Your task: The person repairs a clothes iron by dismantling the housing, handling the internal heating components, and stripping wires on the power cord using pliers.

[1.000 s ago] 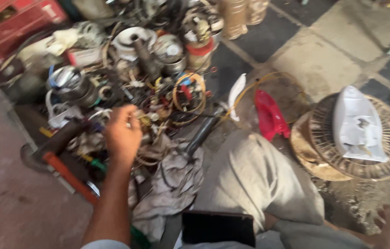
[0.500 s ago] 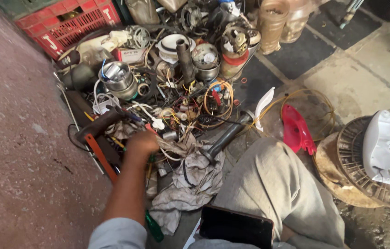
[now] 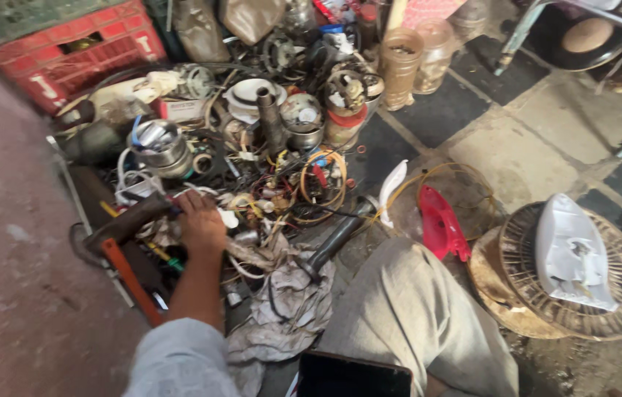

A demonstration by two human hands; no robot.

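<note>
One hand, the left hand (image 3: 200,224), is in view, closed around a dark handle (image 3: 128,222) left of the wire pile (image 3: 281,184). Right hand unseen. Grip firmly; lift clear of snagging wires.

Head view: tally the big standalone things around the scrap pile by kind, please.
Red plastic crates: 1
Tan ribbed jars: 2
Red plastic pieces: 1
Round wire spools: 1
Orange-handled tools: 1
Total: 6
The left hand is in the pile; the right hand is out of view.
</note>
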